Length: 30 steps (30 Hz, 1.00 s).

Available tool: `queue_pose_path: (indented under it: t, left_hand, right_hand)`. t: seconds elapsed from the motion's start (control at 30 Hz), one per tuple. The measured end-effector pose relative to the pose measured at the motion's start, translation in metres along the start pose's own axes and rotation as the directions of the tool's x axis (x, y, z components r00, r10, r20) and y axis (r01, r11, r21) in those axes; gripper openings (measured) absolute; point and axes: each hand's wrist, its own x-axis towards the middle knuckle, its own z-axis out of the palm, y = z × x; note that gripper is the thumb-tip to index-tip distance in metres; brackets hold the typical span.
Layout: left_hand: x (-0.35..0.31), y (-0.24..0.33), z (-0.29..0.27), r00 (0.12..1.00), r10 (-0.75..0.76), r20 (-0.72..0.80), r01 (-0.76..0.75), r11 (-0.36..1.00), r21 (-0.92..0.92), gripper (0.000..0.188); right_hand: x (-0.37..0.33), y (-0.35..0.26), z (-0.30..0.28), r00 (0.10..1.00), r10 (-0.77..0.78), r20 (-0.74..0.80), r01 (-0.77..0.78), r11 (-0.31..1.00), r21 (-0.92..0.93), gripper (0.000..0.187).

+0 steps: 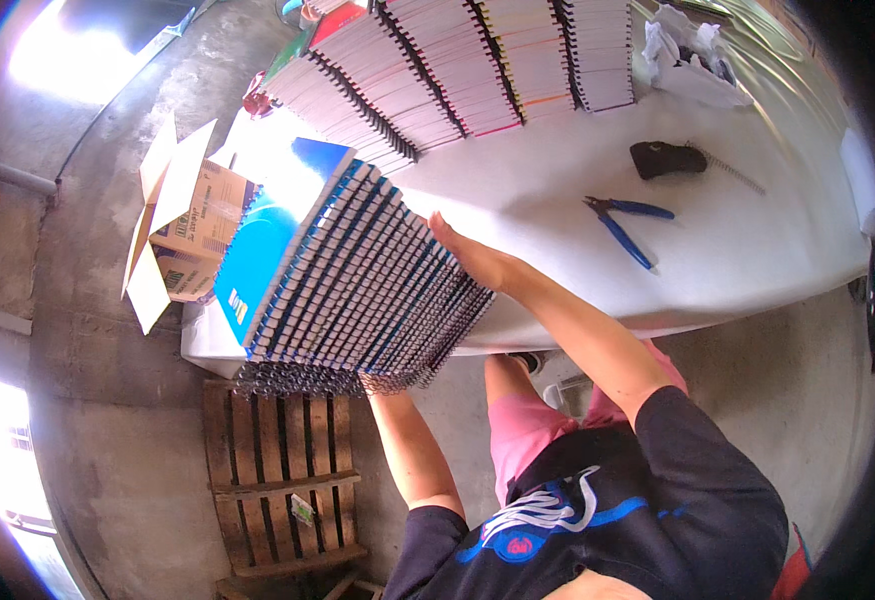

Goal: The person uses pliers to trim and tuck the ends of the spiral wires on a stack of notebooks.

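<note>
A thick stack of spiral notebooks (362, 275) with a bright blue top cover is held tilted at the table's left front edge. Its rows of punched page edges and dark wire coils face me, and loose coil ends hang along the lower edge. My right hand (467, 255) presses against the right side of the stack, fingers extended along it. My left forearm (402, 440) reaches up under the stack, which hides my left hand and its fingers. To the right, blue-handled cutting pliers (627, 225) lie on the white-covered table, jaws apart, holding nothing.
Several more coil-bound stacks (447, 75) line the table's far side. A black object (667, 159) with a loose wire coil (727, 166) lies behind the pliers. Crumpled white plastic (697, 60) sits at the far right. An opened cardboard box (192, 225) and a wooden pallet (287, 480) stand at left.
</note>
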Motion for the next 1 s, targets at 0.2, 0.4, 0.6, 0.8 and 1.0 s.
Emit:
queue_pose_path:
  t: [0.2,0.4,0.6,0.8,1.0]
  left_hand:
    - [-0.014,-0.072,-0.002,0.991,0.114,0.063,-0.129,0.931,0.341,0.070]
    - [-0.034,-0.161,-0.011,0.961,0.194,0.198,-0.277,0.684,0.674,0.071]
    - [0.000,-0.058,0.010,0.972,0.194,0.132,-0.227,0.920,0.320,0.071]
    - [0.019,0.066,-0.015,0.973,0.052,0.227,-0.020,0.990,-0.141,0.072]
    - [0.034,0.087,-0.018,0.934,-0.236,0.269,0.318,0.892,-0.322,0.083]
  right_hand:
    - [-0.022,0.088,-0.002,0.833,0.020,-0.552,0.056,0.991,0.119,0.099]
    - [-0.026,0.055,0.048,0.647,-0.069,-0.759,-0.146,0.966,-0.212,0.093]
    - [-0.023,0.072,0.039,0.571,-0.207,-0.795,-0.118,0.937,-0.329,0.081]
    - [-0.089,0.053,0.037,0.724,-0.370,-0.582,-0.036,0.822,-0.568,0.026]
    - [-0.082,0.054,0.068,1.000,0.021,0.005,-0.012,0.703,-0.711,0.020]
